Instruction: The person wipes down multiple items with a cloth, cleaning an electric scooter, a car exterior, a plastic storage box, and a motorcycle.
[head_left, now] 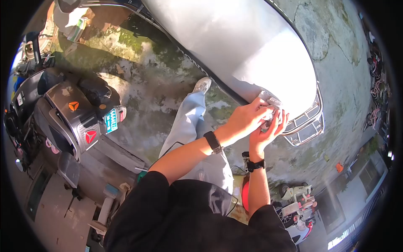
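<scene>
A crumpled grey cloth (pixel 273 102) is bunched between my two hands at the rear end of a long, pale, glossy vehicle seat (pixel 235 46). My left hand (pixel 249 115) has its fingers closed on the cloth from the left. From below and to the right, my right hand (pixel 268 131) grips the same cloth, its fingers curled up around it. Both hands are close together near the seat's edge. Strong sunlight washes out much of the seat's surface.
A metal rear rack (pixel 308 124) sticks out just right of my hands. On the left stands a dark scooter (pixel 69 105) with a blue-green plate (pixel 111 120). Toy vehicles (pixel 296 201) are behind me at lower right. The concrete floor (pixel 155 71) is stained and mossy.
</scene>
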A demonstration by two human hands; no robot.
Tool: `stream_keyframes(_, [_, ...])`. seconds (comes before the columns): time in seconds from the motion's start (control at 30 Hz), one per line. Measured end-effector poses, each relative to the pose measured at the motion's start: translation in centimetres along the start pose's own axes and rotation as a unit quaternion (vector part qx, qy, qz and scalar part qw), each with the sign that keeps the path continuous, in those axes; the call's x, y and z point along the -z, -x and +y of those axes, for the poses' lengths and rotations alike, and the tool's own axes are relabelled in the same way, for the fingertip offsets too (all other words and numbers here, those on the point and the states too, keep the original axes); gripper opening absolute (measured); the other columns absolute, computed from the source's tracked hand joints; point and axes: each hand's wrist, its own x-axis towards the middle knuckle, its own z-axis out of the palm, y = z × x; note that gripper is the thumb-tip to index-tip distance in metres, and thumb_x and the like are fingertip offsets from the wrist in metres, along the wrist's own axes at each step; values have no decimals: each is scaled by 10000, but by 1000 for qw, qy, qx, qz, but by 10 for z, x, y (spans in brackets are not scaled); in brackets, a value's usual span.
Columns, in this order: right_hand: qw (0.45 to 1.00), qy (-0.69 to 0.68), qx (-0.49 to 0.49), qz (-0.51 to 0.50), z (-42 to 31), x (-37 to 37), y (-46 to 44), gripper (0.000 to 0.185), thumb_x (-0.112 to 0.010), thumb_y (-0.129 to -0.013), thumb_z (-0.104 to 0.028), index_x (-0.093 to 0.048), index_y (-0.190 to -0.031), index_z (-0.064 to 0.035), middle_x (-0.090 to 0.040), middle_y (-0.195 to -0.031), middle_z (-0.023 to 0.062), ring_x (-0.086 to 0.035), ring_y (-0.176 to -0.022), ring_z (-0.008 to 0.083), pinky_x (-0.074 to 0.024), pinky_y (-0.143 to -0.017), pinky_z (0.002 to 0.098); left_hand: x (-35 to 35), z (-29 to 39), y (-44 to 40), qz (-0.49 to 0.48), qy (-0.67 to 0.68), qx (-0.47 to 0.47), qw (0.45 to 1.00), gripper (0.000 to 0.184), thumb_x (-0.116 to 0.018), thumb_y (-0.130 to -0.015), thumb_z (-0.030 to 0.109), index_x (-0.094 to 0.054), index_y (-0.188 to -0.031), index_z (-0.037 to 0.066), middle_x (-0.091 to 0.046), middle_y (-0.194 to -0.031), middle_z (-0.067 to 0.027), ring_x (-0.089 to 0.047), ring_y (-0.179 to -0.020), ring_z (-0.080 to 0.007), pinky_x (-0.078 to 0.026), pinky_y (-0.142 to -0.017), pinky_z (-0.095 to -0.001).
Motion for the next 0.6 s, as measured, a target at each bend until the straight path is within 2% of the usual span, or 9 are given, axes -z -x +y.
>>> stream_keyframes(0.07, [996,12,39,77,10,-19,12,500,-612,-952,-139,-508,-1427,-20,-423,-1493,223,-376,-1419,445,-350,-1129,582,-6,-12,6,28,-8,-45,999,449,-785,-759,61,-674,-1180,172,-646,-1062,-33,-706,-752,-220,-581,-591,-335])
stream_keyframes(0.2, [987,28,61,149,19,-40,33,627,-763,-900,-182,-462,-1424,-14,-422,-1472,202,-401,-1402,416,-387,-1114,567,-16,-38,23,43,3,-110,993,284,-751,-825,160,-720,-1107,156,-677,-1093,-55,-720,-785,-195,-592,-602,-292])
stream_keyframes(0.23, [982,21,73,175,20,-47,39,628,-764,-906,-210,-457,-1415,-10,-449,-1459,205,-428,-1383,412,-391,-1111,572,-17,-43,29,47,6,-128,991,257,-742,-838,176,-728,-1094,153,-682,-1107,-61,-723,-794,-190,-596,-614,-285])
stream_keyframes(0.33, [973,48,95,205,26,-65,62,650,-785,-892,-259,-467,-1399,-5,-504,-1422,217,-490,-1326,410,-410,-1093,568,-27,-67,53,27,27,-117,992,230,-738,-851,177,-735,-1080,156,-685,-1153,-73,-726,-818,-197,-606,-643,-290])
stream_keyframes(0.37, [978,68,66,186,41,-74,84,654,-754,-917,-319,-446,-1422,-39,-404,-1462,268,-402,-1399,458,-420,-1089,608,-32,-79,61,27,30,-123,992,227,-736,-854,178,-735,-1080,162,-685,-1157,-74,-726,-823,-199,-608,-648,-292])
stream_keyframes(0.47, [982,57,19,180,53,-102,117,691,-793,-885,-315,-451,-1423,-48,-406,-1462,263,-419,-1386,442,-435,-1084,576,-38,-111,70,4,20,-129,991,214,-706,-881,226,-706,-1084,158,-670,-1169,-74,-714,-881,-198,-605,-624,-303])
stream_keyframes(0.53, [980,80,16,182,57,-130,131,741,-814,-862,-351,-444,-1421,-36,-410,-1455,267,-439,-1354,451,-430,-1076,589,-38,-143,75,-15,32,-132,991,221,-687,-894,220,-669,-1100,144,-645,-1179,-71,-703,-881,-199,-589,-577,-309])
stream_keyframes(0.6, [977,104,28,185,59,-157,148,798,-827,-839,-404,-429,-1424,-35,-408,-1444,281,-444,-1333,466,-413,-1074,615,-35,-179,85,-35,29,-143,989,233,-683,-897,222,-678,-1119,150,-645,-1175,-45,-702,-874,-191,-583,-597,-300])
